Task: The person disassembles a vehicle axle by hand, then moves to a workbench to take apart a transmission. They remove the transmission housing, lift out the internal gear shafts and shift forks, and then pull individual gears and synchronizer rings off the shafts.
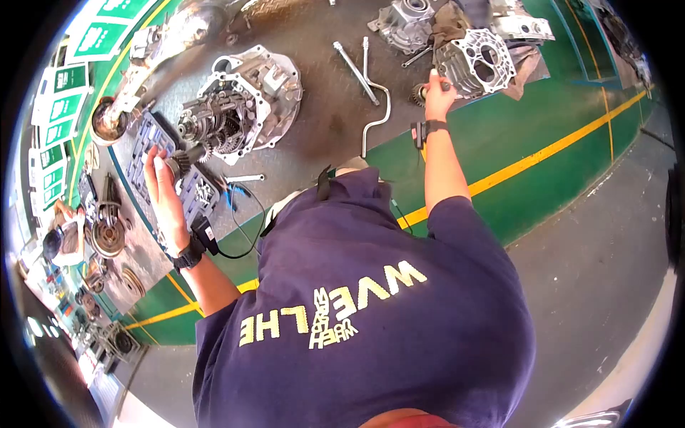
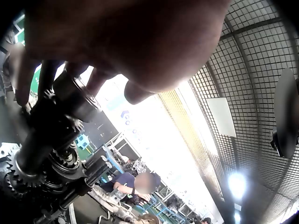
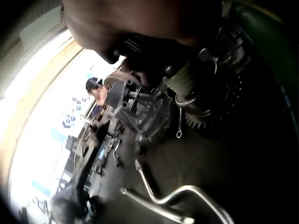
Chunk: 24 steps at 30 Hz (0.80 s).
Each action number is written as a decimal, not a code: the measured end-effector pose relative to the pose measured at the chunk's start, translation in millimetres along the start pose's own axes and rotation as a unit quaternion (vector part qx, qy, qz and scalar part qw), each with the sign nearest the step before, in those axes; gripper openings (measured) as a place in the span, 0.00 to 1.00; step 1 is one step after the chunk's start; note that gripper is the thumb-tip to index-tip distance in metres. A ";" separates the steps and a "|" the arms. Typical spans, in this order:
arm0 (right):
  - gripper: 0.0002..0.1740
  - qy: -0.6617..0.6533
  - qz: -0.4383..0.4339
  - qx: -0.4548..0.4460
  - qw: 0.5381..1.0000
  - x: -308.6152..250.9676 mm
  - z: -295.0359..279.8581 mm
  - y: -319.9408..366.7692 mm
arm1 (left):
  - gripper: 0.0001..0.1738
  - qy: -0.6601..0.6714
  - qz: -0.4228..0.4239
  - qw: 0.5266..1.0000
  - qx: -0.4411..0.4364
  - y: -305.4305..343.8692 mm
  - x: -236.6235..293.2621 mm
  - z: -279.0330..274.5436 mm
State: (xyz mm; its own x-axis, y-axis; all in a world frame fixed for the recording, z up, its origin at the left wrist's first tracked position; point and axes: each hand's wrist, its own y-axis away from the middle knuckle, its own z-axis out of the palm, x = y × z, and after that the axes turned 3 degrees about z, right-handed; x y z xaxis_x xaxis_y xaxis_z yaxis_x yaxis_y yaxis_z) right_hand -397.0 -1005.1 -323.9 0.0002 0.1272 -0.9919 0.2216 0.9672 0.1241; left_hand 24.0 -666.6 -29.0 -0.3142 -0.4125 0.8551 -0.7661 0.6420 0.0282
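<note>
My left hand (image 1: 165, 198) holds the end of a toothed gear shaft (image 1: 189, 155), its fingers around the gear-like end. The shaft lies close beside the gear cluster (image 1: 221, 128) of a transmission standing in its open silver housing (image 1: 275, 89). In the left wrist view the shaft (image 2: 35, 149) is dark, with teeth near its lower end. Over on the right, my right hand (image 1: 437, 103) grips another gear shaft, its gear (image 1: 419, 94) showing left of the fingers. Its toothed rim (image 3: 198, 122) shows in the right wrist view, beside a ribbed housing (image 1: 474, 64).
Between the hands lie a bent metal bar (image 1: 385, 110), a straight bar (image 1: 354, 71) and a wrench (image 1: 246, 178). A purple-grey tool tray (image 1: 145, 143) sits beyond my left hand. Another casing (image 1: 405, 27) stands at the back. A person (image 1: 68, 239) is at the far left.
</note>
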 end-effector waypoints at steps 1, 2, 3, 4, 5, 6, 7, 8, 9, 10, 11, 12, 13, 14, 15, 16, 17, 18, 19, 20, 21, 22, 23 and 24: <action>0.18 -0.036 0.037 0.021 0.998 -6.1 1.9 -4.0 | 0.28 0.047 -0.037 0.998 0.015 4.2 -1.1 -0.6; 0.20 -0.092 0.058 0.028 0.994 -12.7 4.1 -6.6 | 0.35 0.024 -0.055 0.998 0.032 11.7 6.4 0.3; 0.16 -0.089 0.072 0.066 0.991 -17.2 5.4 -10.4 | 0.34 0.023 -0.066 0.997 0.039 16.6 4.7 -0.2; 0.13 -0.122 0.072 0.084 0.986 -15.7 7.0 -13.8 | 0.33 0.022 -0.073 0.996 0.051 17.7 1.5 -3.3; 0.12 -0.154 0.077 0.099 0.980 -14.1 5.0 -13.4 | 0.32 0.017 -0.082 0.994 0.065 20.9 -3.6 -10.0; 0.09 -0.117 0.086 0.043 0.988 -19.8 -5.7 -9.7 | 0.34 0.023 -0.090 0.993 0.069 23.6 -14.5 -17.6; 0.07 -0.088 0.029 -0.026 0.995 -21.4 -4.8 -8.3 | 0.35 0.019 -0.094 0.994 0.046 23.4 -17.7 -26.6; 0.05 0.053 -0.055 -0.086 0.993 -22.2 -8.5 -7.5 | 0.36 -0.012 -0.129 0.989 0.070 36.7 1.6 -23.7; 0.04 -0.133 0.082 -0.107 0.982 -46.9 -6.7 10.1 | 0.40 0.002 -0.229 0.970 0.077 35.9 -0.8 -25.1; 0.05 -0.071 0.123 -0.078 0.987 -104.1 19.3 34.9 | 0.31 -0.038 -0.087 0.994 0.056 32.0 -19.3 -25.6; 0.06 -0.092 0.098 -0.066 0.989 -112.1 17.8 37.0 | 0.29 0.025 -0.069 0.995 0.071 29.0 -11.5 -19.3; 0.07 -0.105 0.043 -0.103 0.988 -135.1 26.3 53.7 | 0.28 0.039 -0.072 0.995 0.058 19.5 -20.5 -19.3; 0.14 -0.158 0.034 -0.168 0.973 -161.1 40.1 68.1 | 0.28 0.063 -0.079 0.994 0.042 11.0 -33.9 -20.3; 0.21 -0.212 0.015 -0.316 0.925 -199.2 58.5 93.2 | 0.28 0.088 -0.068 0.993 0.033 5.8 -45.1 -24.2; 0.24 -0.217 0.002 -0.357 0.908 -231.5 80.3 123.6 | 0.28 0.115 -0.058 0.991 0.021 1.5 -55.3 -26.2; 0.26 -0.250 -0.010 -0.419 0.873 -255.2 99.5 148.3 | 0.27 0.114 -0.046 0.992 0.016 -0.8 -45.7 -30.8; 0.32 -0.275 -0.016 -0.475 0.835 -276.2 100.7 152.3 | 0.26 0.099 -0.030 0.995 0.012 7.9 -29.7 -19.2; 0.38 -0.315 -0.037 -0.526 0.790 -292.7 116.6 166.7 | 0.26 0.107 -0.019 0.994 -0.005 8.0 -34.9 -18.7; 0.41 -0.336 -0.050 -0.549 0.764 -312.0 137.7 189.5 | 0.26 0.121 -0.009 0.992 -0.022 8.3 -44.9 -18.4; 0.42 -0.346 -0.057 -0.549 0.758 -328.4 156.7 214.0 | 0.26 0.148 -0.007 0.988 -0.033 6.5 -49.3 -20.0; 0.40 -0.323 -0.090 -0.567 0.752 -342.5 175.1 233.3 | 0.25 0.161 0.003 0.986 -0.049 4.8 -55.1 -23.3; 0.38 -0.325 -0.106 -0.592 0.730 -347.1 193.5 246.9 | 0.24 0.175 0.028 0.982 -0.061 2.1 -55.6 -26.7; 0.36 -0.326 -0.117 -0.617 0.706 -349.6 212.3 257.9 | 0.24 0.187 0.051 0.978 -0.073 -1.1 -58.8 -29.5; 0.34 -0.308 -0.102 -0.633 0.702 -360.2 236.7 270.1 | 0.24 0.224 0.041 0.969 -0.093 -8.4 -69.5 -33.1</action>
State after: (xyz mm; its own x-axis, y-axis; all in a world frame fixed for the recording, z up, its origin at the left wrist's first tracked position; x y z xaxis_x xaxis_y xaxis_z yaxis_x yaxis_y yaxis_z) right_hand -106.5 -841.7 60.2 0.6033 0.2165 -0.7675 -0.7671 0.4208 -0.4843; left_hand 70.8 -621.9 -71.6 -0.0620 -0.0598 0.9963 -0.6215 0.7834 0.0083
